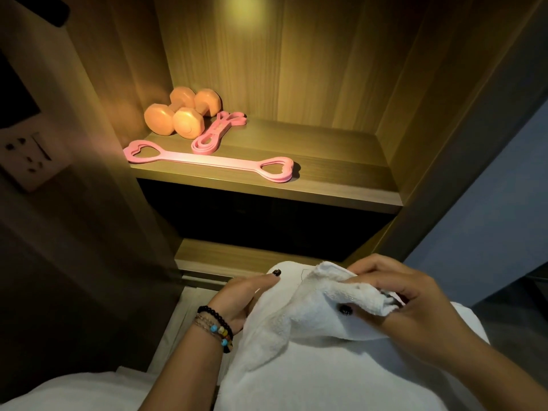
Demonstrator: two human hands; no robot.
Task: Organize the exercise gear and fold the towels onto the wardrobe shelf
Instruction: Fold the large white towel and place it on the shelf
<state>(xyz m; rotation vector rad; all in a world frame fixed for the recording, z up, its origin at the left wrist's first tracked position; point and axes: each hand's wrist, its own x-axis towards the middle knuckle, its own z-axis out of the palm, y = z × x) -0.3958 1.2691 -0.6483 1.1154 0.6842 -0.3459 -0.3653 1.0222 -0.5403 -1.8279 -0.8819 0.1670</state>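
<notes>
**White towel pinched in both hands below the lit wardrobe shelf**

Nearest the camera, a white towel (pixel 299 330) lies bunched across the lower middle of the view, spreading down toward the near edge. The right hand (pixel 397 295) grips a raised fold of it at the right: the thumb, with a dark-painted nail, presses the cloth from the near side while the curled fingers close over it from the far side, so the fold passes between thumb and fingers and sticks out to the right of the palm. The left hand (pixel 243 295), on the left, holds the towel's left edge; its fingers reach along the far side of the cloth, one dark nail showing at the top, and the cloth covers part of the palm. Beaded bracelets (pixel 216 327) circle the left wrist.

Farther off, the wooden wardrobe shelf (pixel 341 161) is lit from above. A long pink stretch band with heart-shaped ends (pixel 207 158) lies along its near edge. Just behind it, a coiled pink resistance band (pixel 216 132) lies touching two orange dumbbells (pixel 182 114) in the far left corner. A wall socket (pixel 29 155) sits at the left.
</notes>
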